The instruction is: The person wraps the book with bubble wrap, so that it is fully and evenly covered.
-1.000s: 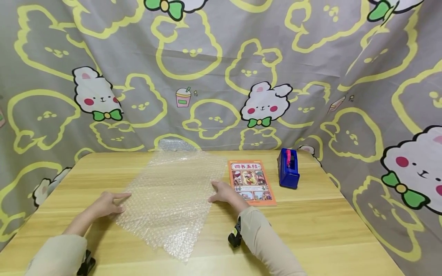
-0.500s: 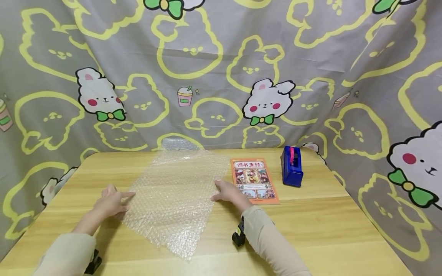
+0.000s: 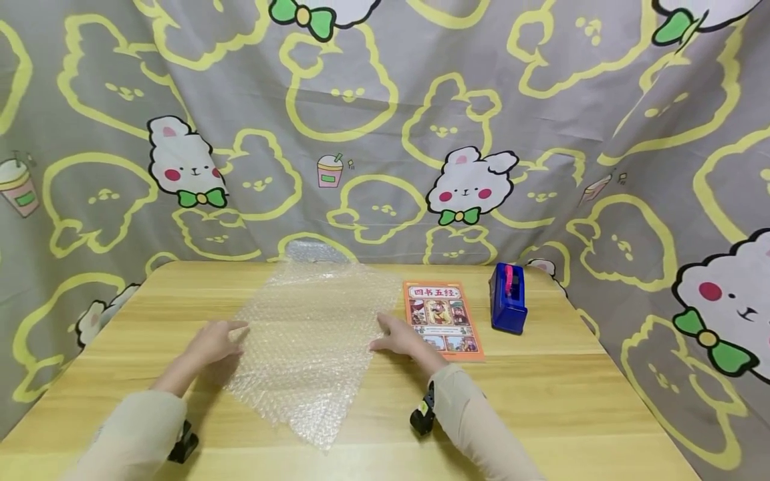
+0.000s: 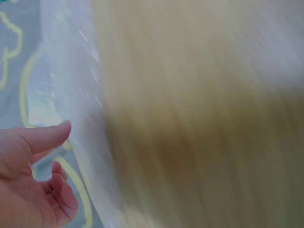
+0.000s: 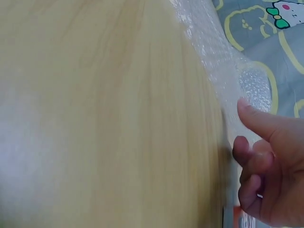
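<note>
A sheet of clear bubble wrap (image 3: 313, 334) lies on the wooden table, its far end reaching up by the curtain. My left hand (image 3: 215, 342) is at the sheet's left edge, index finger pointing over it. In the left wrist view the left hand (image 4: 35, 178) shows thumb and fingers apart, nothing between them. At the right edge is my right hand (image 3: 400, 335), thumb and fingers spread. The right wrist view shows the right hand (image 5: 270, 161) with loosely bent fingers and a gap below the thumb. Whether either hand touches the film is hard to tell.
An orange-covered book (image 3: 442, 321) lies right of the bubble wrap, just behind my right hand. Farther right stands a blue tape dispenser (image 3: 508, 298) with a pink part. A grey patterned curtain (image 3: 373, 153) hangs behind the table (image 3: 541, 414).
My left hand has shifted rightward and slightly away from me, onto the bubble wrap's left edge. The right hand stays almost where it was. The head view has turned slightly.
</note>
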The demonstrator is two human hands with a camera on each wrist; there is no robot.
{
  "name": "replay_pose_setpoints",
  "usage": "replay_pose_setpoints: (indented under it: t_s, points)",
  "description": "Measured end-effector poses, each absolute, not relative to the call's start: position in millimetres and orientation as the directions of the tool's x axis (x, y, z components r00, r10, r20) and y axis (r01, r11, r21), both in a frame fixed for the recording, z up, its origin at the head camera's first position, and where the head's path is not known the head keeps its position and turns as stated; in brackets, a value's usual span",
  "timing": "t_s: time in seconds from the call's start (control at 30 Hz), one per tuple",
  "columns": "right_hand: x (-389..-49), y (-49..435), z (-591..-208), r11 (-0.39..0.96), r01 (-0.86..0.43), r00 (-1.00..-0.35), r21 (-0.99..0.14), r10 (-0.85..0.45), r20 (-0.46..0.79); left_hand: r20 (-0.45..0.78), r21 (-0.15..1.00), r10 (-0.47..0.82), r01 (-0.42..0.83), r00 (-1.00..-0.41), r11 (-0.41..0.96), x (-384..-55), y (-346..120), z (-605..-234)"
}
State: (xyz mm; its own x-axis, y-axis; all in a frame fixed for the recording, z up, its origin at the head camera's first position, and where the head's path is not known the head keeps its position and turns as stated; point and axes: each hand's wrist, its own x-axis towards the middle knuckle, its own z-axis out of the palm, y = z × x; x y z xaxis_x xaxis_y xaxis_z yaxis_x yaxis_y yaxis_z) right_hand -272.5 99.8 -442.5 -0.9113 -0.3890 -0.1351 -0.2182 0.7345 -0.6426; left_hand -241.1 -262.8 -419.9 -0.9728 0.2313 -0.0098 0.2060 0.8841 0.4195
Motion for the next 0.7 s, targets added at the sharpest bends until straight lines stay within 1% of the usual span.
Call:
replay_pose_setpoints:
  t_s: [0.13, 0.27, 0.33, 0.47, 0.57, 0.7]
  points:
    - [-269.3, 112.7, -440.8, 0.675, -0.17, -0.92, -0.718, -0.37, -0.131, 0.035, 0.57, 0.316, 0.278, -0.948, 0.773, -250.6, -230.2, -424.3]
    - [-271.6, 128.8, -434.5, 0.638, -0.167, -0.913, -0.752, -0.388, -0.127, 0.006, 0.672, 0.391, 0.294, -0.92, 0.68, -260.5, -190.3, -419.6]
    - [-272.8, 138.9, -430.8, 0.615, -0.164, -0.911, -0.772, -0.394, -0.12, 0.0, 0.7, 0.421, 0.3, -0.907, 0.648, -263.4, -169.7, -416.8]
    - [-273.2, 158.3, -426.4, 0.583, -0.207, -0.911, -0.786, -0.408, -0.063, 0.005, 0.746, 0.466, 0.313, -0.885, 0.587, -264.7, -137.1, -414.0]
    - [-265.6, 167.9, -419.3, 0.559, -0.259, -0.904, -0.787, -0.428, -0.007, 0.025, 0.748, 0.491, 0.342, -0.871, 0.569, -266.4, -119.4, -416.9]
    - [-255.8, 183.3, -414.7, 0.539, -0.262, -0.909, -0.8, -0.416, 0.017, 0.036, 0.749, 0.521, 0.369, -0.853, 0.551, -271.7, -96.2, -421.2]
